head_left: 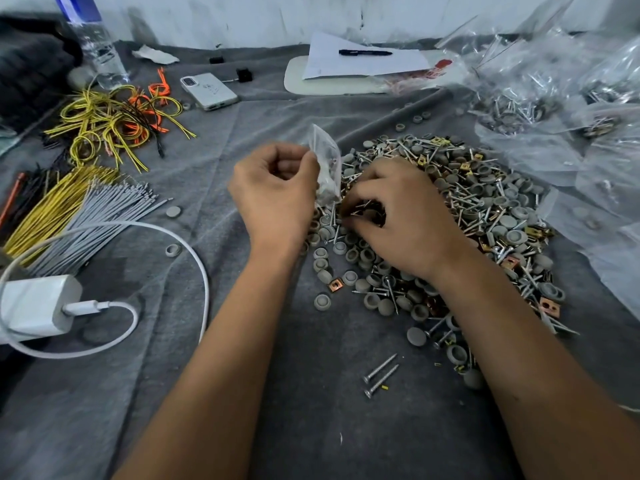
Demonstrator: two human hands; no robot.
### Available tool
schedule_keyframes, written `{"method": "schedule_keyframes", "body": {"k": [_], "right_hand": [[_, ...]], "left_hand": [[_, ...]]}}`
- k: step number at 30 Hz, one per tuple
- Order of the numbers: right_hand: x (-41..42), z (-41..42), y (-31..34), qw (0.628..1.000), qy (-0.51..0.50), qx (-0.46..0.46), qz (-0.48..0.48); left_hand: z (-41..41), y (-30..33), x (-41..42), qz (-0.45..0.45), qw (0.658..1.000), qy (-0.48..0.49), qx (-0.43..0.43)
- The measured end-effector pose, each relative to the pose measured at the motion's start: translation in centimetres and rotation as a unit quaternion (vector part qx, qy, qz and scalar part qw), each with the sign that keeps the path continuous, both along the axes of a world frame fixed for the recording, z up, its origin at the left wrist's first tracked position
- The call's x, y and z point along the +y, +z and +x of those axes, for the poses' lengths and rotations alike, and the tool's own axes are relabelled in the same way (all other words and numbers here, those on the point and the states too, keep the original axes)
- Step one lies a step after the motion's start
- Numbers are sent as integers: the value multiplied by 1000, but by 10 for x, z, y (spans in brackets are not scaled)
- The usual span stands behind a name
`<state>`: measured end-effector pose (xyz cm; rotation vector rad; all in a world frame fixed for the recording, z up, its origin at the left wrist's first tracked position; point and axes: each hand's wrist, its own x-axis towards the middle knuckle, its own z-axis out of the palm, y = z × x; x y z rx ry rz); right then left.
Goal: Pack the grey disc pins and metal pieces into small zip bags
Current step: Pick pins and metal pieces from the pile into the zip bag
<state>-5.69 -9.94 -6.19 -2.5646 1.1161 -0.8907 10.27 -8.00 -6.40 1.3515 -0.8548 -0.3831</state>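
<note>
The left hand [275,192] holds a small zip bag [327,168] upright just above the grey cloth-covered table [242,341], its fingers curled and pinching the bag's left edge near the top. The bag stands roughly vertical, mouth up, and already carries a few grey and metal bits in its lower half. Its long axis runs up and slightly away from the camera.

The right hand [394,216] is down on the near-left flank of the heap of grey disc pins, screws and copper-coloured metal clips [485,209], fingers curled inward over a small gather of pieces. Some metal shows under the fingertips, so the grip looks closed on a pinch of parts, though how many cannot be told.

The relation that matters: the bag lies just to the left of the right hand and a little higher, almost touching its fingertips. The load has to rise and travel a short way leftward to reach the mouth, which faces up and is kept open by the left hand alone. The right hand is the nearer one to the heap; the left is tied up with the bag.

Two loose screws [381,375] lie apart from the heap, nearer the person. Filled bags [540,98] are piled at far right.
</note>
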Motion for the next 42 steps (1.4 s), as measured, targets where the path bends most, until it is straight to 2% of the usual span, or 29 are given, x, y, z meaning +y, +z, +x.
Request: {"method": "schedule_keyframes", "body": {"k": [6,15,20,25,30,34,39,42], "right_hand": [[9,9,-2,995,35,87,20],[8,10,-5,997,49,63,18],[6,11,-5,998,52,16,33],[8,10,-5,994,64,83,40],[8,9,-5,994,70,76,40],[5,7,-3,997,72,21,31],[7,7,6,984,31,-176,-16],[3,5,5,976,-30,-204,-64]], "left_hand": [[2,-1,-1,-6,1000,13,27],[3,-11,-6,21,1000,6,14],[3,-13,-10,31,999,5,10],[3,-13,-12,30,999,-1,16],[3,-13,-12,39,999,-10,10],[4,-12,-12,62,997,-52,-10],[1,-7,-6,63,996,-65,-10],[-1,-5,-3,64,994,-67,-59]]}}
